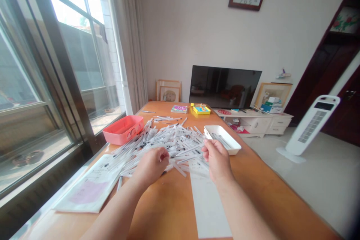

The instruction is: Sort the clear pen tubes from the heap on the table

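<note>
A wide heap of clear-barrelled pens, some with black tips or caps, covers the middle of the table. Over its near edge is my left hand, fingers curled closed; anything inside them is hidden. To the right, my right hand is closed in a pinch at the end of a slim whitish pen, which points left toward my other hand. Just beyond the right hand, a white tray holds several pens. A long sheet of white paper lies beneath the right hand and forearm.
A red plastic basket stands left of the heap. An open booklet lies at the near left of the wooden table. Farther back are a small book and a yellow box. A window borders the left side.
</note>
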Action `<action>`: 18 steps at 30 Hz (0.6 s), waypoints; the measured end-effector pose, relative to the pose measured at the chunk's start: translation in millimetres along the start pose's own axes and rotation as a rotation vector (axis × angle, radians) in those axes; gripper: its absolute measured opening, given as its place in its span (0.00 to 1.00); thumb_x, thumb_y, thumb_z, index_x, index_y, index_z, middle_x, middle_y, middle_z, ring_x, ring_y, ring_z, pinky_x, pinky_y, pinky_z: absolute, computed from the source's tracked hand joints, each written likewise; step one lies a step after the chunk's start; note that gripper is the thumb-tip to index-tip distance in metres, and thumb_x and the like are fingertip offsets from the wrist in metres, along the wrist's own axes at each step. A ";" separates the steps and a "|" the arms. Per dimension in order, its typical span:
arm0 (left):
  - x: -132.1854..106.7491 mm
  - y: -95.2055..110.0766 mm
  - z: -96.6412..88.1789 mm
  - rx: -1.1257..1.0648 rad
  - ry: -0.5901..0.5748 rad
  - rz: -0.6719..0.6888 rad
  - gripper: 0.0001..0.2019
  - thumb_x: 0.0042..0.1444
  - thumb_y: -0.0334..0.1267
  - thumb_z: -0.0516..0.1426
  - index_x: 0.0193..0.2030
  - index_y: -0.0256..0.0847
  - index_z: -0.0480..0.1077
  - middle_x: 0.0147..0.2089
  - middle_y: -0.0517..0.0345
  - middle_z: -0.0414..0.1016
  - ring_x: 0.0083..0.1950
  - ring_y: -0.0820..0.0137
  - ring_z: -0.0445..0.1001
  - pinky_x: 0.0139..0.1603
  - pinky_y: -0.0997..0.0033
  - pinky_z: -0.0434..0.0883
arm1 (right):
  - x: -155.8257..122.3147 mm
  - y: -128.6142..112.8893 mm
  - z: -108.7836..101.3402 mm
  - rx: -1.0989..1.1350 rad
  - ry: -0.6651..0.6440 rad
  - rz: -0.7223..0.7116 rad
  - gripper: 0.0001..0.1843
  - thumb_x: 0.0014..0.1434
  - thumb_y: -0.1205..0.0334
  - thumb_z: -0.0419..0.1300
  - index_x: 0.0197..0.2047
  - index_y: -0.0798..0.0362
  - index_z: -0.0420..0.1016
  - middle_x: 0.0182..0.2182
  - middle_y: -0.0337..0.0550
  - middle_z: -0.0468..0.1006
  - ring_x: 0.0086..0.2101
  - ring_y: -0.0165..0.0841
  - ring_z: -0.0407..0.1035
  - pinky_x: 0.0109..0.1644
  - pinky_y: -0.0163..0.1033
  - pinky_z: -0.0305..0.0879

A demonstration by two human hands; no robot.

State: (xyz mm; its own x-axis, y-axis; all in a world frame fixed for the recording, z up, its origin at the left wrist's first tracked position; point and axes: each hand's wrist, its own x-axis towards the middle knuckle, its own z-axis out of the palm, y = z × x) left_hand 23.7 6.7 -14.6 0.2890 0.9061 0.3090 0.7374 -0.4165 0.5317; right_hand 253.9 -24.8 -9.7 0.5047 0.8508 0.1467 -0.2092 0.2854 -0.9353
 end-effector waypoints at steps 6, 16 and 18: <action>-7.5 16.7 7.8 0.353 -0.117 0.055 0.08 0.54 0.37 0.55 0.32 0.46 0.77 0.37 0.53 0.78 0.43 0.60 0.73 0.42 0.63 0.59 | 1.2 -2.0 -0.7 0.002 0.039 -0.008 0.15 0.56 0.50 0.67 0.30 0.52 0.71 0.23 0.35 0.73 0.22 0.25 0.60 0.24 0.31 0.54; -8.1 24.3 9.6 0.432 -0.162 0.031 0.06 0.54 0.37 0.56 0.34 0.45 0.75 0.41 0.52 0.79 0.47 0.57 0.72 0.45 0.59 0.60 | -0.2 -3.8 -0.2 0.009 0.040 0.004 0.16 0.55 0.49 0.67 0.30 0.52 0.71 0.22 0.35 0.72 0.22 0.25 0.59 0.23 0.31 0.54; -9.3 25.9 9.9 0.427 -0.164 0.039 0.05 0.54 0.35 0.56 0.34 0.45 0.74 0.39 0.51 0.79 0.47 0.56 0.72 0.46 0.59 0.60 | -0.4 -4.1 0.0 0.008 0.039 0.007 0.15 0.55 0.49 0.67 0.30 0.52 0.71 0.22 0.34 0.72 0.22 0.25 0.59 0.24 0.31 0.54</action>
State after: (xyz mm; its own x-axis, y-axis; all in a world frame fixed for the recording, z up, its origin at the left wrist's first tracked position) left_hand 46.1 -11.7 -11.6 0.3896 0.9042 0.1749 0.8995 -0.4143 0.1386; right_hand 254.6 -26.3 -6.0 0.5354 0.8350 0.1271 -0.2197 0.2831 -0.9336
